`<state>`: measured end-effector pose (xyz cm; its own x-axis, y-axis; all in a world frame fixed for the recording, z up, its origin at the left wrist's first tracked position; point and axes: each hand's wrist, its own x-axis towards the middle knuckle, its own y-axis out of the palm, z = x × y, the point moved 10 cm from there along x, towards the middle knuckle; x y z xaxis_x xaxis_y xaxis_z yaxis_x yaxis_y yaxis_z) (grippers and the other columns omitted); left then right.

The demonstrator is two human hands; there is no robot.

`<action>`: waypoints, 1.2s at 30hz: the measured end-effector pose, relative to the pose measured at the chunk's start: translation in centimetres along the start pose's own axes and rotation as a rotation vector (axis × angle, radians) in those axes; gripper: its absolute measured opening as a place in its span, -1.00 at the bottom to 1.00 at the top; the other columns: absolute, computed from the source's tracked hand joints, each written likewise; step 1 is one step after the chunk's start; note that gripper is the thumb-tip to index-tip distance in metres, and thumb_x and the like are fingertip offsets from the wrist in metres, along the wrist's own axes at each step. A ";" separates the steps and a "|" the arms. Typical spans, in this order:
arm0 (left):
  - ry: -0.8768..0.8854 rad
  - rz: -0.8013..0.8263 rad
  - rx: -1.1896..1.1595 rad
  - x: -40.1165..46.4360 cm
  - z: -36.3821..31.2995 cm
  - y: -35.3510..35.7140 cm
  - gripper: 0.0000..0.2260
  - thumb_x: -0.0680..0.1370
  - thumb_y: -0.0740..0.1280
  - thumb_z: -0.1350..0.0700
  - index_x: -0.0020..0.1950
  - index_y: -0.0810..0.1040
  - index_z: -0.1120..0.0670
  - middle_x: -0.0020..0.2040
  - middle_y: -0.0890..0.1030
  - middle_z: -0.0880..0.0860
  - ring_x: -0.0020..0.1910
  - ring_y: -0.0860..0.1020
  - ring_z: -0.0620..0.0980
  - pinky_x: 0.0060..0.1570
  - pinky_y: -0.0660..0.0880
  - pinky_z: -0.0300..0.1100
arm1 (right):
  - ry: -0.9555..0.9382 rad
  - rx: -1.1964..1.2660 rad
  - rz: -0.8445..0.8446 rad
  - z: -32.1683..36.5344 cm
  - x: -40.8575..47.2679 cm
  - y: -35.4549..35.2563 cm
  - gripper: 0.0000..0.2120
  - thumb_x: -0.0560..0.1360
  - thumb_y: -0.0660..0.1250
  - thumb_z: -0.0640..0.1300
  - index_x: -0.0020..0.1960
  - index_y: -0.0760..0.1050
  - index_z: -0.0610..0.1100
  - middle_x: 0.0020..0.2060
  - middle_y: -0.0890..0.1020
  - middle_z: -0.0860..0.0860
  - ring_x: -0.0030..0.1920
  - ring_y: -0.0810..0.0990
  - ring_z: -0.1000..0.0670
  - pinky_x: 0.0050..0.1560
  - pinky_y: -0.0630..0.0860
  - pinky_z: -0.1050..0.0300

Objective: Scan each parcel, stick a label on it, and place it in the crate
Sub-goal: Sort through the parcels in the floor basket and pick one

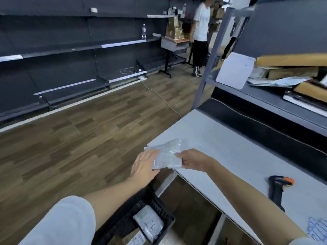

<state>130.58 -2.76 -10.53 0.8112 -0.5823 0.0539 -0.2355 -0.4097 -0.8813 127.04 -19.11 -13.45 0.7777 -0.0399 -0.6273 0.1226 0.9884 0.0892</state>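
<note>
A small grey plastic parcel (167, 155) is held over the near left corner of the white table (230, 152). My right hand (192, 160) pinches its right edge between thumb and fingers. My left hand (145, 165) lies flat with straight fingers against the parcel's left side. Below my left forearm stands a black slatted crate (162, 211) on the floor, with a labelled white parcel (148, 224) inside. A black and orange scanner (277, 190) lies on the table to the right, apart from both hands.
A grey shelf (265, 96) behind the table holds cardboard boxes (292, 72) and mailers. A sheet of blue-printed labels (316, 228) lies at the table's near right edge. Dark shelving (70, 50) lines the far wall. A person (200, 36) stands at the back beside a small cart.
</note>
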 end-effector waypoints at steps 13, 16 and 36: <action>-0.166 -0.025 -0.737 9.2 -10.5 1.6 -0.89 0.50 0.40 0.08 -0.15 0.50 0.05 -0.24 0.53 -0.04 -0.25 0.47 -0.07 -0.31 0.36 -0.28 | -0.131 0.121 -0.327 4.0 -8.4 -19.0 -0.73 0.54 0.34 0.00 0.08 0.55 -0.20 0.03 0.65 -0.11 -0.07 0.64 -0.09 -0.11 0.62 0.16; -0.194 0.025 -0.799 11.3 -12.6 3.7 -0.82 0.52 0.39 0.10 -0.26 0.47 0.04 -0.32 0.51 -0.07 -0.30 0.46 -0.09 -0.38 0.34 -0.34 | -0.156 0.122 -0.427 3.2 -9.5 -23.3 -0.70 0.53 0.36 -0.06 0.16 0.52 -0.23 0.03 0.59 -0.13 -0.12 0.58 -0.09 -0.01 0.60 0.11; 0.351 0.689 -0.238 17.8 -30.8 16.9 -0.91 0.55 0.23 0.24 -0.08 0.46 0.06 -0.05 0.51 0.02 -0.03 0.48 0.00 -0.08 0.41 -0.20 | -0.209 -0.581 -0.584 0.9 -13.4 -35.6 -0.47 0.47 0.40 0.11 0.35 0.42 -0.09 0.21 0.55 -0.04 0.17 0.55 -0.01 0.20 0.48 0.12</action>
<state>124.54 -41.63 -9.98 0.2368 -0.9286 -0.2858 -0.7607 0.0058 -0.6490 112.83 -53.90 -7.52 0.7927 -0.5370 -0.2886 0.2481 0.7166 -0.6519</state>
